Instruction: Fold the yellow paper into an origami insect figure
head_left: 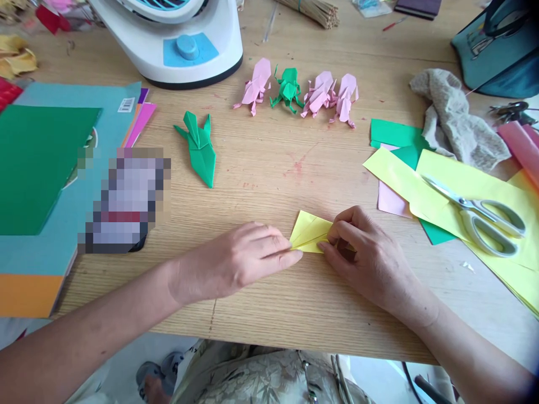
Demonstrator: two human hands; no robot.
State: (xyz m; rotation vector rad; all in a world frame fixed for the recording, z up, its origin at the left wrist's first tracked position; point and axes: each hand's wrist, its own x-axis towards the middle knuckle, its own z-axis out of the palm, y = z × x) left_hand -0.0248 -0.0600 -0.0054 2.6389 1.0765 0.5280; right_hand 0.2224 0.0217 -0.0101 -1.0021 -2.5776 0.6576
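Observation:
A small piece of yellow paper (309, 229) with a crease across it lies on the wooden table between my hands. My left hand (248, 255) has its fingers together at the paper's left corner, pinching or pressing it. On the other side, my right hand (362, 252) pinches the paper's right edge between thumb and fingers, and that end is partly hidden under the hand. Beyond the hands lies a partly shaped green origami piece (201, 150). Farther back sit three pink origami figures (322, 92) and a green origami figure (289, 90) in a row.
Scissors (484, 216) rest on yellow sheets (509, 196) at the right, near a grey cloth (455, 115) and a teal bag (497, 50). A white fan base (189, 50) stands at the back. To the left are a blurred phone (126, 202) and green paper (37, 168).

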